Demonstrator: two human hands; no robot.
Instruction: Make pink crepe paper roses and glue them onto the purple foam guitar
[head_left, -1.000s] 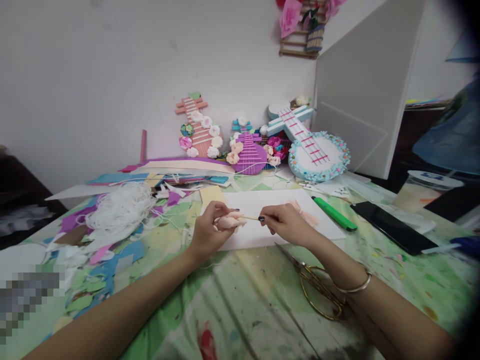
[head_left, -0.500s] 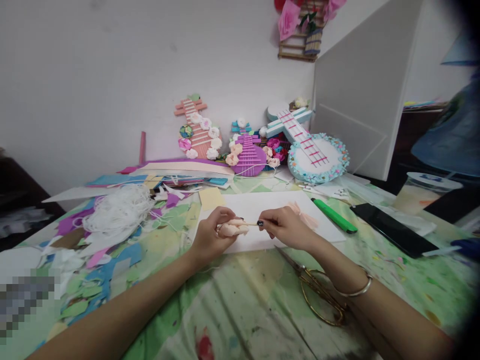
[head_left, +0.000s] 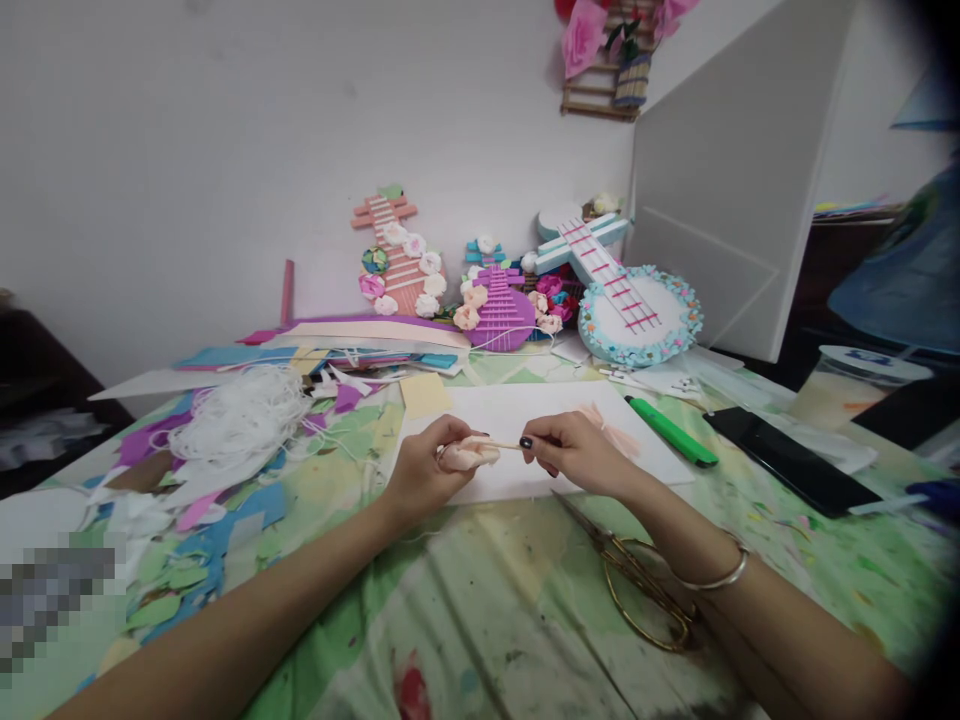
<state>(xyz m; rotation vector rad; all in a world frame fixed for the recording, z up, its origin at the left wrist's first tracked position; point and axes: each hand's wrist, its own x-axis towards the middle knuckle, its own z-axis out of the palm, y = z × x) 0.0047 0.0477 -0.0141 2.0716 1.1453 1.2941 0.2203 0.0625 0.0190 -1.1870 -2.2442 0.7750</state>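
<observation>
Paint-stained covering lay over the bench (head_left: 480,610), with a pale wall behind. At inspection the left hand (head_left: 421,472) was closed around a small peach paper bud (head_left: 471,455), thumb and fingers pinching its body. The right hand (head_left: 576,452) pinched the free end of a thin wooden stick (head_left: 507,444) that ran into the bud. Both were held just above a white sheet (head_left: 517,405) at mid-bench, towards the far edge. Whether the paper was glued or merely wound on could not be established from this view.

Assessment: the bud appeared very light, soft and easily crushed. The stick, stiff but slender, was judged the sounder place to hold, with only gentle pressure on the paper.

Gold-handled scissors (head_left: 637,590) lay just beside the right wrist, towards the near edge. A green marker (head_left: 670,430) lay off the sheet's right side, a black phone (head_left: 787,460) beyond it, and tangled white string (head_left: 240,420) towards the left edge.
</observation>
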